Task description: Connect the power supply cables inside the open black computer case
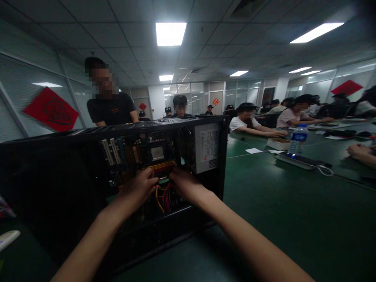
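Note:
An open computer case (164, 235) stands on the table in front of me, its side panel off and the motherboard (146, 141) showing. Both of my hands reach inside, to the yellow and red memory slots (161, 166). My left hand (142, 181) pinches the left end of a thin, pale-green memory module (163, 180). At the other end, my right hand (183, 181) has its fingers closed on the same module, partly in shadow. Yellow and red power cables (163, 199) hang just below the hands. The power supply (207, 149) sits above and right of my right hand.
A water bottle (297, 140) stands on a dark device with a white cable on the green table (264, 203). Near it are a small box (278, 143) and white paper (253, 150). A person (113, 107) stands behind the case; several others sit along the table.

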`<state>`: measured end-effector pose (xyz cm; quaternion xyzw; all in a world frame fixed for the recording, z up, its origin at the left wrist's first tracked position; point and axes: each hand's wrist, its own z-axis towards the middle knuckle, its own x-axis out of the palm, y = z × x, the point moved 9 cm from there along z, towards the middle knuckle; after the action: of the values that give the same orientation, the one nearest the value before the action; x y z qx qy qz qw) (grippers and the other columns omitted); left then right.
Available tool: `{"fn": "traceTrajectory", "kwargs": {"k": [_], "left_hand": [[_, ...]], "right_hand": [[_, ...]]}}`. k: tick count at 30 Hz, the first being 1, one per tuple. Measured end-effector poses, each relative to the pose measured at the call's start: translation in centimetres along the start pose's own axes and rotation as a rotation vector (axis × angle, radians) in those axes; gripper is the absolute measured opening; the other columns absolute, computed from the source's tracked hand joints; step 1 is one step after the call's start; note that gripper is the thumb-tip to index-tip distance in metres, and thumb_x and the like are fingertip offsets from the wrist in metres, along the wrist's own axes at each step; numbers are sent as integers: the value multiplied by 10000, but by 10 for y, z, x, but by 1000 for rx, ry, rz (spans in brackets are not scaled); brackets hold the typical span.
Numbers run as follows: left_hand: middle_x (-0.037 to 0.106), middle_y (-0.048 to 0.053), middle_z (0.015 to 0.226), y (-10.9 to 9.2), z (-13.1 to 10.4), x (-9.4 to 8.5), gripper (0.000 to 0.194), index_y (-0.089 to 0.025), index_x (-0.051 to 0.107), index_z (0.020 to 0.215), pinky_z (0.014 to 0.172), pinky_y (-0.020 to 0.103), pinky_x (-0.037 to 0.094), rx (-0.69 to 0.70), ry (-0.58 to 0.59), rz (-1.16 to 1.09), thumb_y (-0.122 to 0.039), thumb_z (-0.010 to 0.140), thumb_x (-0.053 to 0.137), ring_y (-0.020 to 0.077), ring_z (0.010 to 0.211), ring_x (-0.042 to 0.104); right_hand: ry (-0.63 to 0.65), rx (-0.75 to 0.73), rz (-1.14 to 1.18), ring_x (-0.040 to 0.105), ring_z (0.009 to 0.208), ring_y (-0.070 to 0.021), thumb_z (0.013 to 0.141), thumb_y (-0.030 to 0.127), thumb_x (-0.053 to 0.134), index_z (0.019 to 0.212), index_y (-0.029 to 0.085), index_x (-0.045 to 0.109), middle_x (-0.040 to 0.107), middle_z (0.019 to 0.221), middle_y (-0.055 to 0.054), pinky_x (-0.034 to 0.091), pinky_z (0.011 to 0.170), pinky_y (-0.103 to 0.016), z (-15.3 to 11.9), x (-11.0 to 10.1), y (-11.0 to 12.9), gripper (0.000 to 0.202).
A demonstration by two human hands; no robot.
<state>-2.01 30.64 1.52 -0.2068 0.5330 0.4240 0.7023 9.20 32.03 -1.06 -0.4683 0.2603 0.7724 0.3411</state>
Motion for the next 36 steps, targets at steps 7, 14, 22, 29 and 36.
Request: {"fn": "traceTrajectory", "kwargs": {"k": [7, 14, 22, 29, 36], "left_hand": [[704, 69, 995, 8, 3, 12, 219, -201, 690, 998, 813, 299, 512, -12, -109, -239, -164, 841, 542, 196, 922, 667], [705, 53, 813, 16, 9, 20, 70, -177, 665, 783, 681, 270, 498, -103, -97, -173, -145, 791, 603, 190, 776, 676], [729, 58, 865, 22, 3, 17, 92, -171, 675, 837, 736, 282, 512, -142, -94, -175, -138, 805, 595, 186, 815, 685], [702, 66, 882, 24, 6, 24, 81, -164, 649, 833, 710, 267, 478, -149, -59, -82, -112, 821, 588, 195, 835, 674], [715, 83, 959, 29, 5, 29, 105, -168, 667, 941, 734, 287, 472, -229, 7, 22, -202, 878, 590, 232, 909, 684]], "right_hand": [[27, 12, 12, 616, 1024, -211, 901, 91, 468, 1045, 156, 639, 607, 1141, -112, 474, 858, -296, 0, 0, 4, 233], [20, -24, -1, 607, 1055, -226, 908, 116, 473, 1042, 136, 641, 607, 1149, -123, 467, 888, -312, -2, -3, 8, 216], [3, -11, 27, 606, 1041, -223, 906, 126, 476, 1020, 138, 654, 623, 1119, -118, 459, 891, -311, -4, -5, 8, 212], [35, -2, 32, 619, 1010, -223, 903, 128, 487, 1033, 127, 661, 630, 1120, -128, 470, 854, -303, -4, -6, 10, 217], [1, -7, 7, 603, 1031, -231, 906, 146, 490, 1020, 136, 667, 631, 1095, -126, 466, 867, -304, -5, -5, 9, 210]]}}
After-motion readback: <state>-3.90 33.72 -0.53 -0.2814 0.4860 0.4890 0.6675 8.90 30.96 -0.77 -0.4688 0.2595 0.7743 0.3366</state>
